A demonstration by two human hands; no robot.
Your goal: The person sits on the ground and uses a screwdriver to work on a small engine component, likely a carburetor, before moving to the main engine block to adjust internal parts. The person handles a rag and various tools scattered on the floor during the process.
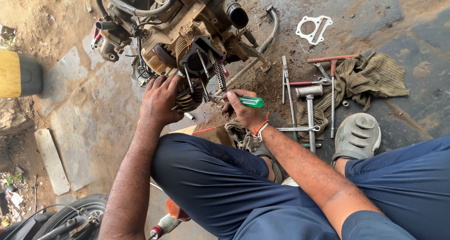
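Head view, looking down at a person crouched on a stone-slab floor. A small engine, dirty and partly stripped, stands on the floor toward its far edge, with its finned cylinder and four bare studs facing the person.

Left hand: laid flat against the near side of the cylinder, fingers spread and curled over the fins, touching them; it steadies rather than encloses the part.

Right hand: fingers closed firmly around a screwdriver with a green handle. The handle end points toward the right edge of the floor; the metal shaft runs left to the cylinder base, though its tip is hidden among the studs and chain, so the exact contact point cannot be told. An orange and white thread band circles the wrist.

On the floor to the right of the engine lie several long hand tools: a T-handle wrench, a hammer-like tool and slim spanners, partly resting on an olive rag. A flat metal gasket lies apart, near the far right. A grey sandal rests just beside the tools. A tyre shows at the near left corner.
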